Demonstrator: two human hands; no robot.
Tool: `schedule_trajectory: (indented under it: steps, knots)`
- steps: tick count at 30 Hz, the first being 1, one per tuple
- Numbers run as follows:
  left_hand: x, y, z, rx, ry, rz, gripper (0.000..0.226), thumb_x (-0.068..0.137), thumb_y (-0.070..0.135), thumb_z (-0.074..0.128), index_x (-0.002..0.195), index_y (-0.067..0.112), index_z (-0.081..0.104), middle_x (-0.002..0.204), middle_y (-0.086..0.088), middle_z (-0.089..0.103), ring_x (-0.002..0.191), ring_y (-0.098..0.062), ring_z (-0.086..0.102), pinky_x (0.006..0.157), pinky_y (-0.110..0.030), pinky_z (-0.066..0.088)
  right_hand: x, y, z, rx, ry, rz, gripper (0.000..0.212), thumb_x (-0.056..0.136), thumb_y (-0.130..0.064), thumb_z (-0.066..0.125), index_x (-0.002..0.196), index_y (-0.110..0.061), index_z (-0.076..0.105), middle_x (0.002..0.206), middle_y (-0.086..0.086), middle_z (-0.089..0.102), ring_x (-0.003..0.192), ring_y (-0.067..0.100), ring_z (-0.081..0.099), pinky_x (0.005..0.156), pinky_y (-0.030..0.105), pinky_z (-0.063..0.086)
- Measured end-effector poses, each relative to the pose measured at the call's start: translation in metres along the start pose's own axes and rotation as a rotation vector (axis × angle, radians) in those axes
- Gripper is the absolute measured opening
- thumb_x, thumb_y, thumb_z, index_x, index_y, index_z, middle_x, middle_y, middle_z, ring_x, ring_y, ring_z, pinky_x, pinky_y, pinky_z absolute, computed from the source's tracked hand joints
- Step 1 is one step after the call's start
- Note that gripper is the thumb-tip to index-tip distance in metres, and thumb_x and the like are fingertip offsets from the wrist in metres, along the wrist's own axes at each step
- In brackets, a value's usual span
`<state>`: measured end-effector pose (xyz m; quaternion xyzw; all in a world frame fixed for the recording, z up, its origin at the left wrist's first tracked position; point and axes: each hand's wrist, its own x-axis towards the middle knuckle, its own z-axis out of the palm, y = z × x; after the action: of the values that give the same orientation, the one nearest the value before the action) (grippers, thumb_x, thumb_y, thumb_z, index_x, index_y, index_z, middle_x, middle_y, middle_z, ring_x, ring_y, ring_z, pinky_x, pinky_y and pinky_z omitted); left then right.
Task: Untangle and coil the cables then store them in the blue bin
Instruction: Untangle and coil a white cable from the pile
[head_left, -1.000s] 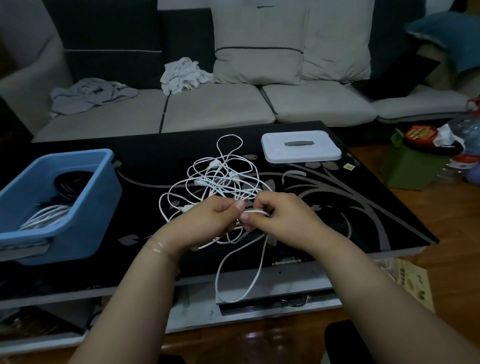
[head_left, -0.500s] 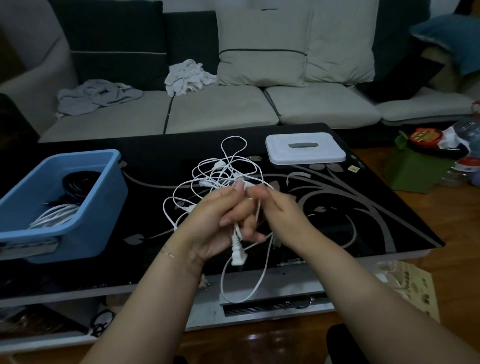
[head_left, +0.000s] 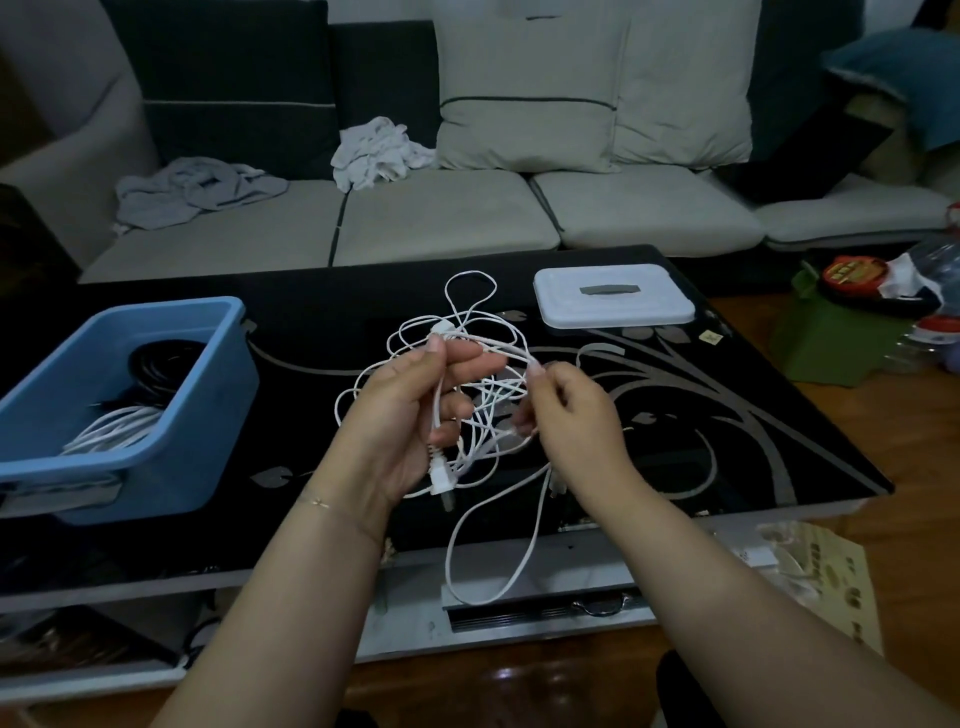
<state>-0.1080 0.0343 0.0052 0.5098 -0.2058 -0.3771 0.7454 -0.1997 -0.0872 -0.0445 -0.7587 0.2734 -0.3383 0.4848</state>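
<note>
I see the tangle of white cables (head_left: 467, 374) held up over the middle of the black table (head_left: 727, 447), with one long loop drooping past the near edge toward six o'clock. The left hand (head_left: 400, 415) is turned palm up, thumb and curled fingers gripping a bundle of strands; a white plug (head_left: 440, 475) dangles from it just below the palm. The right hand (head_left: 571, 415), at three o'clock from the left one, pinches a single strand between thumb and forefinger near its top, the remaining fingers loosely curled. Both forearms come in from the bottom edge, cut off before the elbows.

The blue bin (head_left: 171, 452) sits at nine o'clock from the tangle, well apart; inside it I make out a black coil (head_left: 161, 364) and a white coil (head_left: 114, 431), though its near-left corner runs out of view. A white lid (head_left: 613, 304) lies at one o'clock. How many separate cables make up the knot I cannot tell; the strands cross behind the fingers and the light is dim.
</note>
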Motion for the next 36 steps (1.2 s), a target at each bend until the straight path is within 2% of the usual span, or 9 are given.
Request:
schedule_trajectory:
  steps: [5, 8, 13, 17, 20, 23, 28, 32, 36]
  knots:
    - [-0.003, -0.001, -0.003, -0.051, -0.164, -0.09, 0.03, 0.092, 0.026, 0.044, 0.082, 0.007, 0.066, 0.043, 0.006, 0.043, 0.026, 0.001, 0.023, 0.035, -0.009, 0.011, 0.007, -0.008, -0.007, 0.339, 0.039, 0.141, 0.034, 0.1, -0.028, 0.047, 0.073, -0.009, 0.055, 0.054, 0.003, 0.06, 0.053, 0.021, 0.061, 0.063, 0.028, 0.05]
    - [-0.007, 0.001, 0.0, -0.184, -0.288, -0.121, 0.038, 0.091, 0.027, 0.042, 0.095, 0.008, 0.074, 0.042, 0.008, 0.035, 0.025, 0.002, 0.023, 0.032, -0.013, 0.009, 0.004, -0.003, -0.001, 0.246, -0.033, 0.156, 0.032, 0.099, -0.03, 0.048, 0.072, -0.016, 0.058, 0.042, -0.006, 0.046, 0.043, 0.012, 0.046, 0.05, 0.027, 0.043]
    - [-0.002, 0.006, -0.003, -0.277, -0.178, 0.053, 0.033, 0.091, 0.027, 0.041, 0.11, 0.007, 0.06, 0.109, -0.005, 0.072, 0.036, 0.001, 0.043, 0.032, -0.006, 0.027, -0.017, -0.006, 0.014, -0.589, -0.299, -0.202, 0.032, 0.1, -0.046, 0.035, 0.101, -0.023, 0.057, 0.077, 0.007, 0.065, 0.08, 0.034, 0.06, 0.062, 0.038, 0.04]
    - [0.006, 0.006, -0.016, -0.257, -0.025, 0.151, 0.032, 0.103, 0.025, 0.032, 0.087, 0.011, 0.055, 0.122, -0.014, 0.066, 0.098, -0.019, 0.07, 0.065, -0.028, 0.06, -0.032, -0.014, 0.021, -0.678, -0.36, -0.443, 0.028, 0.101, -0.037, 0.036, 0.104, -0.014, 0.052, 0.083, 0.014, 0.066, 0.08, 0.038, 0.059, 0.058, 0.036, 0.029]
    - [0.011, 0.002, -0.023, -0.079, 0.041, 0.189, 0.034, 0.105, 0.021, 0.028, 0.08, 0.013, 0.05, 0.125, -0.014, 0.064, 0.112, -0.026, 0.064, 0.085, -0.046, 0.057, -0.032, -0.016, 0.017, -0.649, -0.391, -0.499, 0.026, 0.101, -0.033, 0.04, 0.097, -0.011, 0.053, 0.08, 0.013, 0.065, 0.078, 0.038, 0.059, 0.06, 0.034, 0.025]
    - [0.012, -0.006, -0.019, 0.158, 0.099, 0.241, 0.033, 0.106, 0.017, 0.028, 0.08, 0.014, 0.048, 0.13, -0.008, 0.061, 0.117, -0.024, 0.062, 0.094, -0.046, 0.052, -0.029, -0.017, 0.015, -0.633, -0.426, -0.543, 0.024, 0.1, -0.031, 0.042, 0.087, -0.012, 0.05, 0.077, 0.014, 0.064, 0.076, 0.038, 0.056, 0.064, 0.034, 0.026]
    - [0.013, -0.023, -0.015, 0.921, 0.065, 0.465, 0.03, 0.103, 0.034, 0.033, 0.082, 0.021, 0.05, 0.142, 0.008, 0.05, 0.107, -0.008, 0.063, 0.084, -0.04, 0.055, -0.028, -0.016, 0.012, -0.607, -0.438, -0.491, 0.023, 0.098, -0.033, 0.042, 0.081, -0.018, 0.047, 0.077, 0.006, 0.06, 0.081, 0.031, 0.051, 0.084, 0.035, 0.035]
    - [0.014, -0.024, -0.013, 1.487, 0.014, 0.46, 0.032, 0.1, 0.037, 0.031, 0.098, 0.018, 0.058, 0.107, 0.002, 0.071, 0.093, -0.022, 0.063, 0.074, -0.037, 0.048, -0.018, -0.015, 0.001, -0.585, -0.447, -0.477, 0.018, 0.085, -0.035, 0.044, 0.071, -0.025, 0.045, 0.068, -0.009, 0.05, 0.076, 0.02, 0.052, 0.09, 0.032, 0.035]
    - [0.01, -0.024, -0.008, 1.66, -0.024, 0.415, 0.021, 0.099, 0.026, 0.04, 0.083, 0.015, 0.045, 0.075, -0.003, 0.059, 0.077, -0.031, 0.056, 0.058, -0.037, 0.028, -0.009, -0.01, -0.008, -0.691, -0.475, -0.428, 0.02, 0.083, -0.04, 0.042, 0.075, -0.024, 0.05, 0.077, -0.008, 0.056, 0.083, 0.016, 0.055, 0.091, 0.034, 0.033]
